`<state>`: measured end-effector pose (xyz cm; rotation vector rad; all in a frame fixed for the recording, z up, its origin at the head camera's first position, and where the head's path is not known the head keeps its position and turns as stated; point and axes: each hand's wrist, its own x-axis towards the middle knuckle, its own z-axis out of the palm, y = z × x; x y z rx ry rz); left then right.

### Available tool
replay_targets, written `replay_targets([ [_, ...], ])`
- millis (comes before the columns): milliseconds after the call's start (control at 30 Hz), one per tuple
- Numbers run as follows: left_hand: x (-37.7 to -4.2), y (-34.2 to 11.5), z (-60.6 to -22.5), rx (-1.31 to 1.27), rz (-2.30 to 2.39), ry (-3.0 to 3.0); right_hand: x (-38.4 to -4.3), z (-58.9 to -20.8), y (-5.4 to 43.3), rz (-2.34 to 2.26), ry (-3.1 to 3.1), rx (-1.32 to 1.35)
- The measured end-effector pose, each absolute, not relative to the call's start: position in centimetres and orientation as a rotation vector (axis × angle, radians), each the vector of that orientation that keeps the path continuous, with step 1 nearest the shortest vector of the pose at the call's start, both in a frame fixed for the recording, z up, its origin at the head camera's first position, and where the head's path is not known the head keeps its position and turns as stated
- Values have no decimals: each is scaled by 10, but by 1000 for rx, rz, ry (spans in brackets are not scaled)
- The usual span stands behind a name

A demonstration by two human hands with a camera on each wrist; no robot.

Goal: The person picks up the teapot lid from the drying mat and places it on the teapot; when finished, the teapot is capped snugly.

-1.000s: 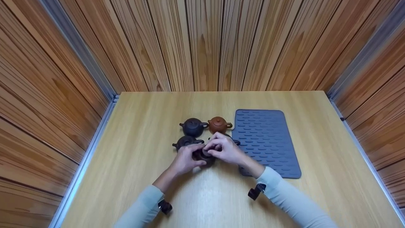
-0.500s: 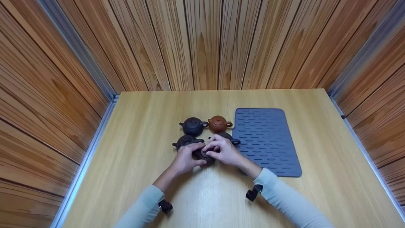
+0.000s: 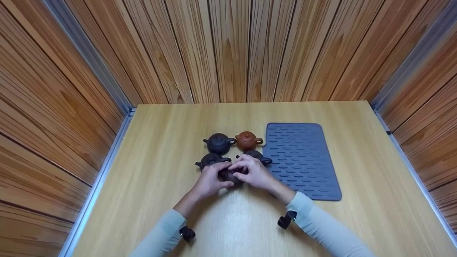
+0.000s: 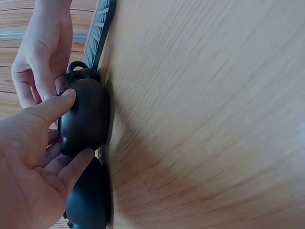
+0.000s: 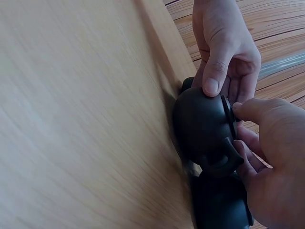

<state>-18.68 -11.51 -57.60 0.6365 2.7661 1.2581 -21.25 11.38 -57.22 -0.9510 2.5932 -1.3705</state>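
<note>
A small dark teapot (image 5: 198, 124) stands on the table in front of me, partly covered by both hands in the head view. My left hand (image 3: 211, 179) grips its body from the left, thumb on one side and fingers on the other; the left wrist view shows the spout beside those fingers. On top, my right hand (image 3: 254, 172) pinches the round lid (image 5: 229, 116), which sits at the pot's mouth. The lid's knob is hidden by the fingers. The pot's handle (image 5: 224, 160) points toward the right hand.
Behind the hands stand a black teapot (image 3: 218, 143), an orange-brown teapot (image 3: 247, 141) and two more dark teapots, one at left (image 3: 207, 160) and another at right (image 3: 257, 156). A grey ridged mat (image 3: 303, 164) lies to the right on the wooden table (image 3: 150, 142).
The right hand has come down slightly with the lid, which was tilted above the pot a second ago and now lies flatter at its mouth. The left hand keeps its grip.
</note>
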Motion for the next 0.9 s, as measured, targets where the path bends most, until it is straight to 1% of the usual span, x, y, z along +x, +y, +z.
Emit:
replay_targets([
  [167, -186, -115, -576, 644, 1279, 2765, -212, -572, 114, -1349, 2623, -992],
  [467, -186, -113, -572, 635, 1233, 2767, -212, -566, 119, -1332, 2582, -983],
  [733, -189, -113, -566, 617, 1177, 2721, -215, -561, 131, -1376, 2503, -1069],
  [900, -195, -117, -559, 660, 1173, 2672, -219, -554, 141, -1384, 2429, -1077],
])
